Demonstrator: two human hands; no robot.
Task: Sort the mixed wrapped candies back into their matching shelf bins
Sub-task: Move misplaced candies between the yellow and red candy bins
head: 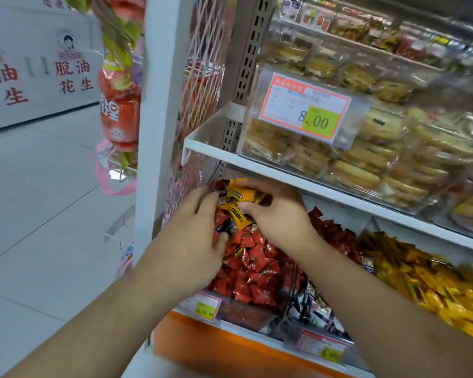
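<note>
yellow wrapped candies (246, 196) are pinched by the right hand (279, 214) over the red candy bin (246, 268); dark candies (224, 226) are clutched in the left hand (194, 236). "8.00" is read on the price tag (309, 110) above.

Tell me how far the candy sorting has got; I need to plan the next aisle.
Midway, at best. Done: nothing shows as finished. In hand: the right hand pinches yellow wrapped candies above the red candy bin; the left hand holds dark ones. Left: carrying them to the yellow candy bin; dark strays remain among the reds.
</note>
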